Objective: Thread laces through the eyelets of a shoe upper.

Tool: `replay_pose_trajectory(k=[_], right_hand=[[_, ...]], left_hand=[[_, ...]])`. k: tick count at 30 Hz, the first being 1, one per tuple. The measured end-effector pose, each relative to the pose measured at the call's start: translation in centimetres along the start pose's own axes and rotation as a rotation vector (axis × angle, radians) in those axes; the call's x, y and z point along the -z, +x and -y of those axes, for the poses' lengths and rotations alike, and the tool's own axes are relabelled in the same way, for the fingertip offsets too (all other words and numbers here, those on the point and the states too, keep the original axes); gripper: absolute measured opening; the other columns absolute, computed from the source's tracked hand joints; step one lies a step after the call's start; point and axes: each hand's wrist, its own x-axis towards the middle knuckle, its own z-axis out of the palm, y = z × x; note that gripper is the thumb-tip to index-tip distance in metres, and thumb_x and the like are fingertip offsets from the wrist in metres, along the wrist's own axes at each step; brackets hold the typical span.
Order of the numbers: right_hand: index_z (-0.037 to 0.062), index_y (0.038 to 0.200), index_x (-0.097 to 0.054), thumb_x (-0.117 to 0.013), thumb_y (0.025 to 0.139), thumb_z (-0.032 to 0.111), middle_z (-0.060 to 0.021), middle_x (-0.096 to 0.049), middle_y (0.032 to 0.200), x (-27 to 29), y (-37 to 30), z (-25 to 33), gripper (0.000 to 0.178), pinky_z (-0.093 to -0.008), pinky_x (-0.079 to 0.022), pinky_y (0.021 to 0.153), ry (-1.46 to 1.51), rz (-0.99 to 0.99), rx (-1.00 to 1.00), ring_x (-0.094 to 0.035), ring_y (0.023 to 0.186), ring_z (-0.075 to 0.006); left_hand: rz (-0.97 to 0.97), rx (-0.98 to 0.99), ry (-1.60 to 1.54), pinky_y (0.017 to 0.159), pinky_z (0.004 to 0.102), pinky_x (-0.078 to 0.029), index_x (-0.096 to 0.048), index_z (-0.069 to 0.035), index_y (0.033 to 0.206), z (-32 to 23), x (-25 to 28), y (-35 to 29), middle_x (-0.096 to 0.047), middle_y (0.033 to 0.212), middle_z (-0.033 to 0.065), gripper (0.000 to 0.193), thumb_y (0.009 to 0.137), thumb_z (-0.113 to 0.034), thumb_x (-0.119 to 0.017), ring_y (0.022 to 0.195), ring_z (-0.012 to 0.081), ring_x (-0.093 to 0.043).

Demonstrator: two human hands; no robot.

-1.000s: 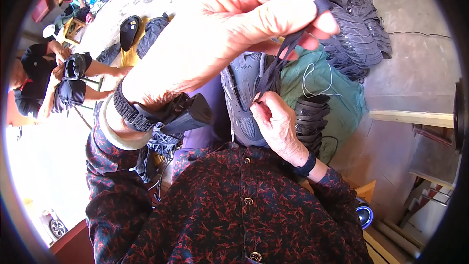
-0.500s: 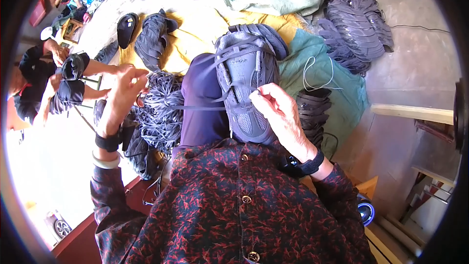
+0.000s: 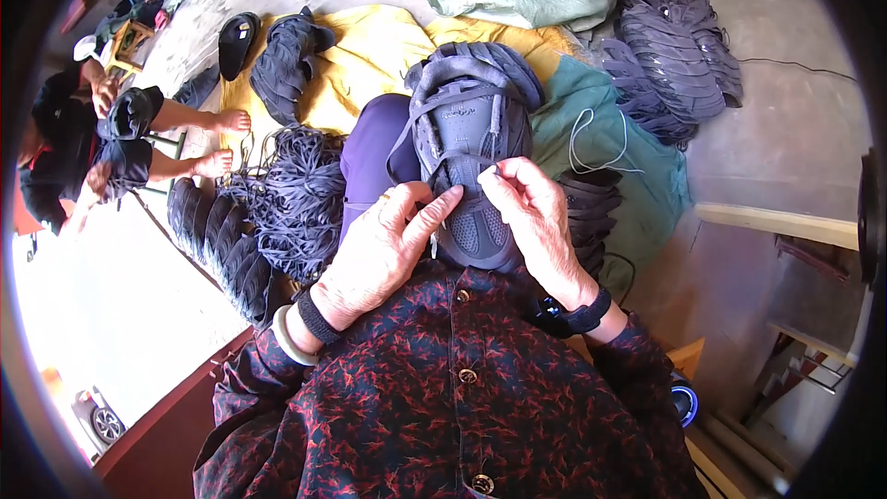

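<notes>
Head view: a dark shoe (image 3: 462, 129) rests toe-inward on the lap, probably bringing its lace (image 3: 453, 156) within reach; the right hand (image 3: 538, 222) pinches that lace, the left hand (image 3: 381, 242) touches the shoe, its grip untellable; a cord heap (image 3: 300, 203) lies leftward.

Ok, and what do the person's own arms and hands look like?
Dark sleeves with a jagged red pattern. The left hand is ungloved, with a black strap and a pale bangle at its wrist. The right hand, also ungloved, has a dark wristband with a small dark device.
</notes>
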Motion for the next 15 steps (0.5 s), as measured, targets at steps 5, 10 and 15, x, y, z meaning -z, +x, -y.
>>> replay_pose_trajectory(k=[5,10,15], right_hand=[[0.0020,0.098,-0.065,-0.067,0.099,0.015,0.0067,-0.056,0.080,0.1,-0.1,0.1,0.013,-0.0192,-0.041,0.066,0.074,0.022,-0.022,-0.048,0.074,-0.0006],[0.0043,0.099,-0.064,-0.062,0.100,0.016,-0.0005,-0.061,0.085,2.7,0.7,-1.2,0.012,-0.0233,-0.045,0.075,0.505,0.137,-0.063,-0.055,0.080,-0.0080],[-0.0038,0.110,-0.059,-0.055,0.102,0.015,-0.0206,-0.067,0.109,10.7,1.8,-1.4,0.021,-0.0472,-0.054,0.099,0.912,0.139,-0.037,-0.066,0.104,-0.0328]], left_hand=[[0.080,-0.073,0.144,0.089,0.0392,-0.054,-0.053,-0.014,0.148,0.9,-0.9,-0.6,-0.054,0.121,0.0138,0.072,0.078,-0.003,-0.066,0.099,0.0300,-0.059],[0.105,-0.067,0.245,0.091,0.0415,-0.053,-0.049,-0.017,0.152,0.3,-1.3,-0.6,-0.052,0.125,0.0173,0.071,0.084,-0.001,-0.063,0.104,0.0326,-0.059],[0.134,-0.063,0.252,0.092,0.0428,-0.052,-0.046,-0.016,0.153,0.3,-1.6,-0.6,-0.051,0.127,0.0190,0.073,0.084,-0.001,-0.062,0.106,0.0342,-0.059]])
